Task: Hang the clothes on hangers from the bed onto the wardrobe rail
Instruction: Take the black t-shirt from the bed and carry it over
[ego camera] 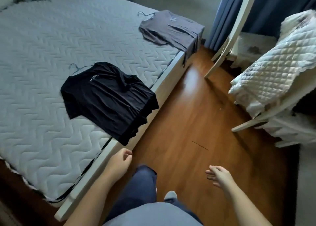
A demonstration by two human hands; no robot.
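Note:
A black T-shirt (109, 99) on a thin wire hanger lies flat near the bed's right edge, its hem hanging over the side. Farther back, a grey T-shirt (171, 29) on a hanger lies at the bed's far corner, one part draping down over the edge. The hook of each hanger points left. My left hand (119, 162) hovers beside the bed frame just below the black shirt, fingers loosely curled, holding nothing. My right hand (220, 176) is over the wooden floor, fingers apart and empty. No wardrobe rail is in view.
The bed (42, 71) has a bare quilted mattress with a pale frame. A white rack (266, 106) draped with quilted bedding stands on the right. Blue curtains (220, 20) hang at the back. A strip of wooden floor (188, 114) runs between bed and rack.

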